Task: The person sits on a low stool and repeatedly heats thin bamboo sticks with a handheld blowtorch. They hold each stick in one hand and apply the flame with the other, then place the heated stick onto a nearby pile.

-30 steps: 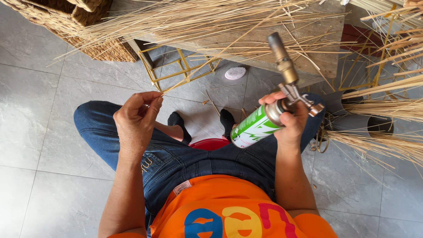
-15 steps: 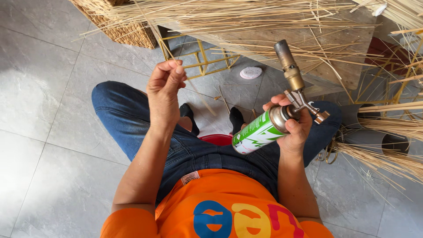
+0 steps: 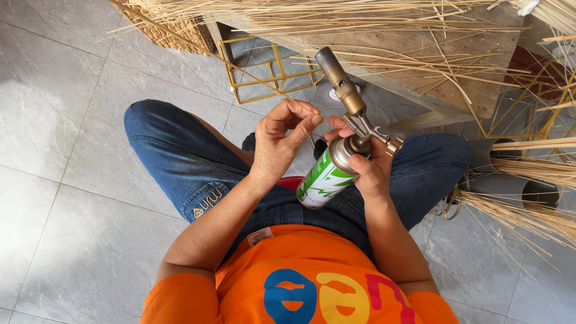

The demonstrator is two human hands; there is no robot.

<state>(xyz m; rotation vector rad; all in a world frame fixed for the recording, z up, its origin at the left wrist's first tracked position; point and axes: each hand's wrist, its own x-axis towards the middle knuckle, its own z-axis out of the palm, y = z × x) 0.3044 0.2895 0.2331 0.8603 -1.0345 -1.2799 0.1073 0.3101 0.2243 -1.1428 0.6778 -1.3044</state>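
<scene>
Both hands work: right hand (image 3: 367, 165) clamps a glossy cylindrical torch can (image 3: 324, 179); left hand (image 3: 279, 141) pinches a thin straw (image 3: 252, 78).

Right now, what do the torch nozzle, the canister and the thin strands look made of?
Torch nozzle: dull, brassy metal, by its tarnished sheen. Canister: painted metal, apparently, green-and-white with a bare silvery shoulder. Strands: pale, matte, straw-coloured plant fibre, perhaps rattan or bamboo.

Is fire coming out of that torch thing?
No. The torch in the right hand shows no flame at its tilted nozzle.
</scene>
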